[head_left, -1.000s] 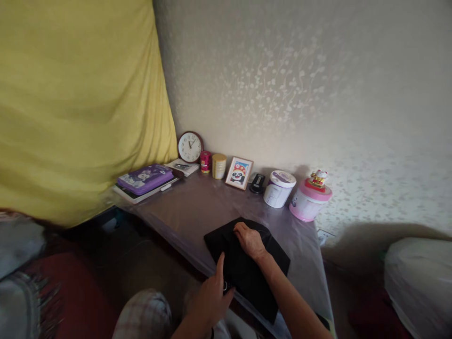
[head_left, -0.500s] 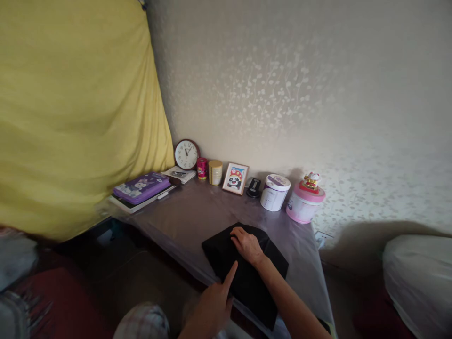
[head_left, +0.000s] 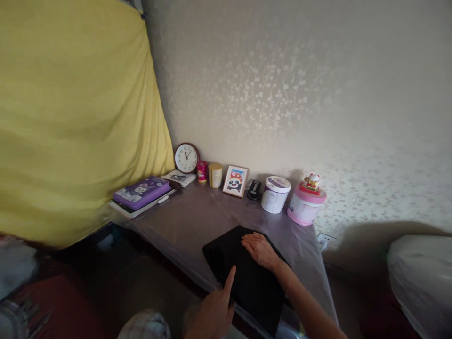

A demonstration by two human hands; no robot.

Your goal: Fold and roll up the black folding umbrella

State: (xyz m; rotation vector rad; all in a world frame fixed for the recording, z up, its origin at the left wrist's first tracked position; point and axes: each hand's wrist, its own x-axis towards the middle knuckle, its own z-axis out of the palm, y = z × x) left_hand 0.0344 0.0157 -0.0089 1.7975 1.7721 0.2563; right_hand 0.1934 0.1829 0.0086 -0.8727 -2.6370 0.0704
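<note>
A black sheet, of paper or thin fabric, lies flat across the table's near edge. My right hand rests palm down on its upper part, fingers extended and close together. At the sheet's near left edge is my left hand. One of its fingers points forward along the top of the sheet, while the others are curled at the edge and partly hidden.
The purple case lies on a white-edged slab at the table's left. Along the wall stand a clock, two small canisters, a picture frame, a white tub and a pink tub bearing a cat figurine.
My right hand has slid to the right across the sheet and flattened out. The raised fold on the sheet's right side now lies flatter. My left hand stays at the near edge.
</note>
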